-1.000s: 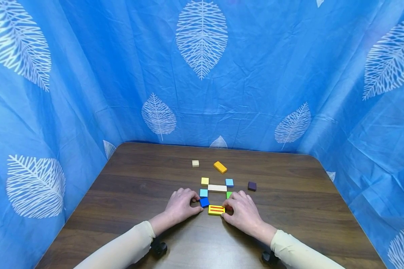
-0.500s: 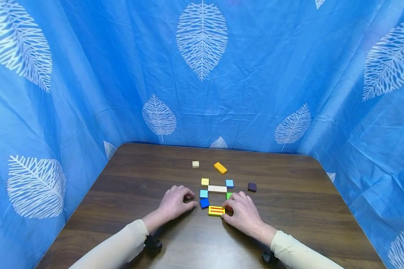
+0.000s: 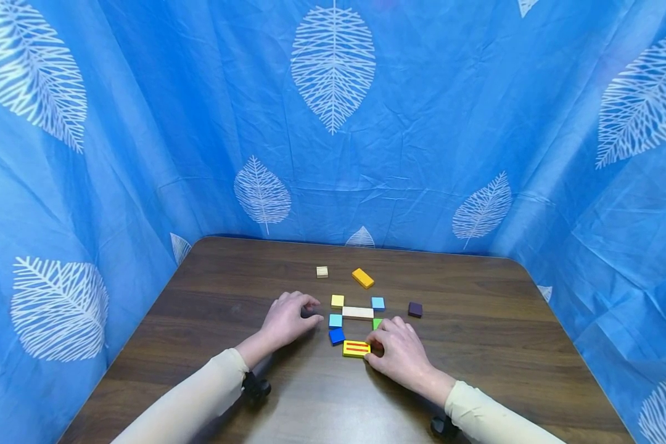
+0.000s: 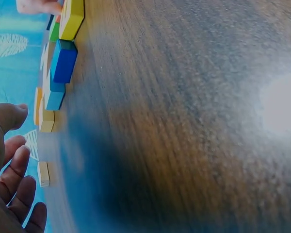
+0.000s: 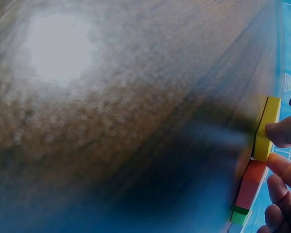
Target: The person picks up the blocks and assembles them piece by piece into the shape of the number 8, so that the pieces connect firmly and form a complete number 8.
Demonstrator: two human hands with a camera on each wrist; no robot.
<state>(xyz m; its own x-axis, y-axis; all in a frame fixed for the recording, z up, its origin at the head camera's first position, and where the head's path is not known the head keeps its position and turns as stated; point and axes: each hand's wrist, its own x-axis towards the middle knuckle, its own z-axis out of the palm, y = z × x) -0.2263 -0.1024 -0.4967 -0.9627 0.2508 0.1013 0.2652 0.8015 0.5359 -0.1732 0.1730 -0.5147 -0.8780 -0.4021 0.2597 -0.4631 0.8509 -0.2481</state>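
Thumb and forefinger of my right hand (image 3: pixel 402 354) pinch the right end of a yellow block with red stripes (image 3: pixel 356 349). My left hand (image 3: pixel 285 320) hovers left of the blocks, fingers loosely bent, holding nothing. Nearest to it are a tilted dark blue block (image 3: pixel 336 336), a light blue block (image 3: pixel 335 320) and a pale yellow block (image 3: pixel 337 301), lined up in a column. A long cream block (image 3: pixel 357 312) lies across the middle. A green block (image 3: pixel 377 323) is partly behind my right hand. The right wrist view also shows a red block (image 5: pixel 250 187), which the hand hides in the head view.
Another light blue block (image 3: pixel 377 303) sits at the cream block's right end. Farther right is a dark block (image 3: pixel 415 309). Toward the back lie an orange block (image 3: pixel 363 277) and a small beige block (image 3: pixel 322 272). A blue curtain (image 3: pixel 422 123) hangs behind the wooden table (image 3: pixel 227 265).
My left hand has drawn away from the dark blue block, to the left and then farther forward. The right hand stays in place on the striped yellow block.
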